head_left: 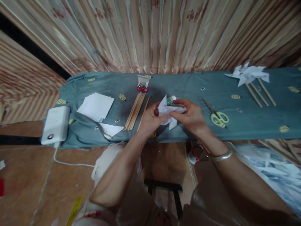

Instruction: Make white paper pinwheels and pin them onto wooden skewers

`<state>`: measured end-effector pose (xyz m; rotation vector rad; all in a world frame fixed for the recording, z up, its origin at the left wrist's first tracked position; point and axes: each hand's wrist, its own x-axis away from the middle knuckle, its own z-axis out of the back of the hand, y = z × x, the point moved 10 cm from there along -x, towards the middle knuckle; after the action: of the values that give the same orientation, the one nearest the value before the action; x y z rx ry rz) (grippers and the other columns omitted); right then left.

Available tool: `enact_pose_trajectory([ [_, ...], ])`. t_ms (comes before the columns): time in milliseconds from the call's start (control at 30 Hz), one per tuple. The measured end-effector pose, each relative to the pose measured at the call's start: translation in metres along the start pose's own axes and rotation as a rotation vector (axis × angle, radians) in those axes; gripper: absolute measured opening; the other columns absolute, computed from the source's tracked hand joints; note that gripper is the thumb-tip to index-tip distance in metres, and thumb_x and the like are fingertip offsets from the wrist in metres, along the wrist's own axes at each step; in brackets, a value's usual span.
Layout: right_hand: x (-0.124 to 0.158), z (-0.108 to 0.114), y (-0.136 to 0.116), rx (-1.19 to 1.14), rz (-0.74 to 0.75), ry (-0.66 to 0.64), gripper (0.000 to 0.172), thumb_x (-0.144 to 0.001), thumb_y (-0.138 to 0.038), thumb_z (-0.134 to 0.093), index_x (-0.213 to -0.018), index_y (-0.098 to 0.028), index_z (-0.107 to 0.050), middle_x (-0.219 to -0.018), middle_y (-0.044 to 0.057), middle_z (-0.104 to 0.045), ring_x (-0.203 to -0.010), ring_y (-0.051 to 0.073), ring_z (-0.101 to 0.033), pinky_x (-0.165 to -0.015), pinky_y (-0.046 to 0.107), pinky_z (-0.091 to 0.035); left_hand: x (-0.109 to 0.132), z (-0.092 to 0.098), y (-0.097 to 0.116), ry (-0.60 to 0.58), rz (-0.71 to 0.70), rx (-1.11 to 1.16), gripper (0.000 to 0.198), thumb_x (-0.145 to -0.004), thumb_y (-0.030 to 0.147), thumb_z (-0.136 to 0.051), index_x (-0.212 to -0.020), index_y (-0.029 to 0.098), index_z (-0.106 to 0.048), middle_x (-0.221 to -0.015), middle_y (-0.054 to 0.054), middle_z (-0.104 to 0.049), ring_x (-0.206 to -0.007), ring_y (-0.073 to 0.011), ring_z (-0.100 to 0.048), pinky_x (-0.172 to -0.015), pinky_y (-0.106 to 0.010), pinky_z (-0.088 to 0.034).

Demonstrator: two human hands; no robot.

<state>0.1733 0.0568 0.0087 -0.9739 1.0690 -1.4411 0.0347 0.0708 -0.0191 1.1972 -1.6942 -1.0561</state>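
Between my two hands is a white paper pinwheel [167, 110] with folded blades, held above the cloth-covered table. My left hand [151, 119] grips its left side, thumb pressed on the front near the centre. On the other side, my right hand [190, 116] pinches the paper with thumb and fingers. Just behind the pinwheel lies a green and white glue stick [171, 99], partly hidden. A single wooden stick [144, 113] lies beside my left hand, and a bundle of wooden sticks [135, 111] is further left. Green-handled scissors [218, 116] rest to the right of my right hand.
A small red box of metal pins [143, 85] stands open at the back. White paper sheets [96, 106], a paper scrap [110, 129] and a white power bank [55, 124] with a cable are at the left. Finished pinwheels on sticks [250, 75] lie far right.
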Motion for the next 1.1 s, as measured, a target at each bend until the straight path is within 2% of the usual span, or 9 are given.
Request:
enact_pose_trajectory([
  [267, -0.0007, -0.0025, -0.0002, 0.004, 0.013, -0.038, 0.043, -0.060, -0.033, -0.076, -0.099, -0.017, -0.067, -0.083, 0.005, -0.075, -0.068, 0.021, -0.069, -0.057, 0.031, -0.055, 0.0004, 0.0016, 0.0051, -0.024, 0.003, -0.063, 0.049, -0.052, 0.007, -0.070, -0.101, 0.014, -0.066, -0.075, 0.001, -0.074, -0.064, -0.0140, -0.067, -0.060, -0.021, -0.052],
  [600, 0.0005, -0.0026, -0.0006, 0.006, -0.009, -0.077, 0.040, -0.059, -0.033, -0.075, -0.095, -0.016, -0.068, -0.078, 0.004, -0.074, -0.063, 0.020, -0.066, -0.055, 0.030, -0.053, 0.0043, -0.0018, 0.0087, -0.041, 0.009, -0.123, 0.052, -0.053, 0.007, -0.071, -0.105, 0.012, -0.066, -0.072, 0.001, -0.072, -0.061, -0.0130, -0.065, -0.058, -0.021, -0.051],
  [900, 0.0005, -0.0024, 0.0042, 0.005, -0.008, -0.081, 0.042, -0.060, -0.034, -0.076, -0.098, -0.016, -0.067, -0.078, 0.004, -0.074, -0.064, 0.021, -0.067, -0.054, 0.031, -0.052, 0.0019, 0.0004, 0.0095, -0.034, -0.046, -0.140, 0.053, -0.053, 0.009, -0.076, -0.104, 0.012, -0.067, -0.085, -0.004, -0.074, -0.076, -0.0183, -0.070, -0.071, -0.026, -0.055],
  [1100, 0.0011, -0.0037, 0.0032, -0.024, -0.009, -0.068, 0.038, -0.059, -0.032, -0.076, -0.093, -0.018, -0.067, -0.073, 0.002, -0.074, -0.059, 0.019, -0.066, -0.051, 0.029, -0.050, 0.0019, 0.0034, 0.0098, -0.009, -0.058, -0.138, 0.046, -0.055, 0.009, -0.075, -0.100, 0.013, -0.068, -0.082, -0.002, -0.075, -0.073, -0.0166, -0.070, -0.070, -0.024, -0.055],
])
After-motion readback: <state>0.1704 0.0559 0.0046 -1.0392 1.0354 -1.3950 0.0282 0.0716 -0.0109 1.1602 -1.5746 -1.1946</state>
